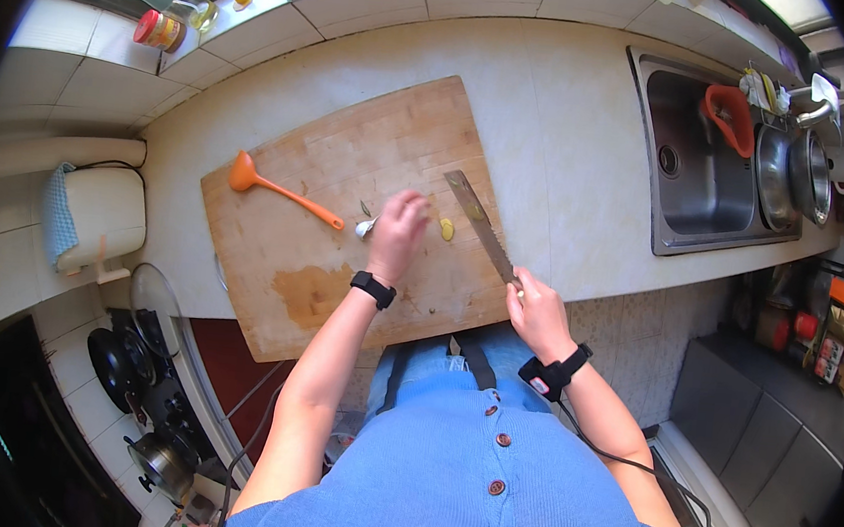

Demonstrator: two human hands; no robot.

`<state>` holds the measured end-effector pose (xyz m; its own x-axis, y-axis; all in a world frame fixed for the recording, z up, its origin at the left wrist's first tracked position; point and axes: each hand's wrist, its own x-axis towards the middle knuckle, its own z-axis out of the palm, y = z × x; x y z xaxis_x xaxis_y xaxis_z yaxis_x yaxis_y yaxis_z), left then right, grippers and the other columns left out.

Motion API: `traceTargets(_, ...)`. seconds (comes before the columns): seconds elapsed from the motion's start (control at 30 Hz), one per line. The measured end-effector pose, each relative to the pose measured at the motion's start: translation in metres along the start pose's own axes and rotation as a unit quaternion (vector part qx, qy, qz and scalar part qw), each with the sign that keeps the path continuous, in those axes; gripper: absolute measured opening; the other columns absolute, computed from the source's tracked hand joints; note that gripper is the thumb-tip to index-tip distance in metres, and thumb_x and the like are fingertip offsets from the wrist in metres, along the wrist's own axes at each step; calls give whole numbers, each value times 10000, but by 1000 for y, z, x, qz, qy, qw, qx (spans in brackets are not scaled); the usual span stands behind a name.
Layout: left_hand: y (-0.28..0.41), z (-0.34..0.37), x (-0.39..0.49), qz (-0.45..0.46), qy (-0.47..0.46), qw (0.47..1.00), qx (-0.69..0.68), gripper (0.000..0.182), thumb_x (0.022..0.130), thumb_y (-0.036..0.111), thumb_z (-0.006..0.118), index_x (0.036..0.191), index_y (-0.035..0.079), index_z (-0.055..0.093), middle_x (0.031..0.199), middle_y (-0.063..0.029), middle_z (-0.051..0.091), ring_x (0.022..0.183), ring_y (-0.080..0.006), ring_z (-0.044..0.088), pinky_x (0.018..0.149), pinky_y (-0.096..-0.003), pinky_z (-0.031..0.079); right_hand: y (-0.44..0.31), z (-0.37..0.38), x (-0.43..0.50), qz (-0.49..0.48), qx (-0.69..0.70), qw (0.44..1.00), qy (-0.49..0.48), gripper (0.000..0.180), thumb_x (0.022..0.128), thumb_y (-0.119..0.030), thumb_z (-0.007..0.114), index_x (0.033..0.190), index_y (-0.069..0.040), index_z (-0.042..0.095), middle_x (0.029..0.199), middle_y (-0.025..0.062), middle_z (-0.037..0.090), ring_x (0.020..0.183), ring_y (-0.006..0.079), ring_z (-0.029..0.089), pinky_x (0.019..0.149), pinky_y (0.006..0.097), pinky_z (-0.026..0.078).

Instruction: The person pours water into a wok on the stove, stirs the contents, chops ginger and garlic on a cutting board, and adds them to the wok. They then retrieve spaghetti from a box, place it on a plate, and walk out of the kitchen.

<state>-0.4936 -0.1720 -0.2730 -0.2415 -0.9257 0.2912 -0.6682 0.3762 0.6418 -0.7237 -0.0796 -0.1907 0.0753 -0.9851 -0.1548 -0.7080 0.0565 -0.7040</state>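
My right hand (540,313) grips the handle of a kitchen knife (486,231) with a notched edge along part of its blade. Small pale-green bits cling to the flat of the blade, which slants over the right side of a wooden cutting board (343,136). Above the board's middle is my left hand (399,231), blurred, its fingers bent; whether they hold anything cannot be made out. Just left of it lies a white piece that looks like garlic (365,228). A yellow slice, probably ginger (446,229), rests between that hand and the blade.
An orange ladle (292,196) lies across the board's left part. To the right is a steel sink (697,175) with a red basket (730,119) and metal bowls (779,178). A jar (159,31) and an oil bottle (197,12) stand on the tiled ledge. Pans hang around the lower-left stove.
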Motion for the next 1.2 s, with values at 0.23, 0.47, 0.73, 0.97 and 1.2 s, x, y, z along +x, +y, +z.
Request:
traceTargets(0.23,-1,-20,10,-223,38,963,-148,119,817,29,632,936,32,638,954,-99,585,812,-186,600,707,-291,509,11,-15,-16,-107,-141,984,7,451,743,-51,636,1188,-89,575,724,95,560,612,251,598,540,340,488)
traceTargets(0.47,12,-42,53,-105,-390,901,-159,209,792,169,699,956,42,675,907,-104,599,804,-204,605,715,-302,498,35,-17,9,-303,-285,908,-42,451,741,-94,573,1189,-142,594,660,27,488,525,165,533,457,298,443)
traceTargets(0.73,22,-5,56,-54,-487,864,-119,253,715,219,736,883,41,669,856,-115,593,800,-260,593,712,-353,482,31,-19,27,-371,-323,869,-58,409,733,-135,561,1139,-134,618,678,6,499,521,144,526,455,268,451)
traceTargets(0.97,10,5,53,104,-391,915,10,76,735,76,632,758,28,577,864,-114,565,849,-295,548,724,-360,471,36,-24,11,-358,-298,882,-66,374,726,-129,560,1093,-119,631,686,16,531,520,150,548,455,266,463)
traceTargets(1.2,8,10,57,144,-408,900,51,50,764,60,566,814,52,564,856,-84,563,888,-283,544,750,-371,479,45,-47,-24,-258,-259,922,-125,293,796,-167,596,1084,-126,626,672,46,535,548,207,583,457,324,465)
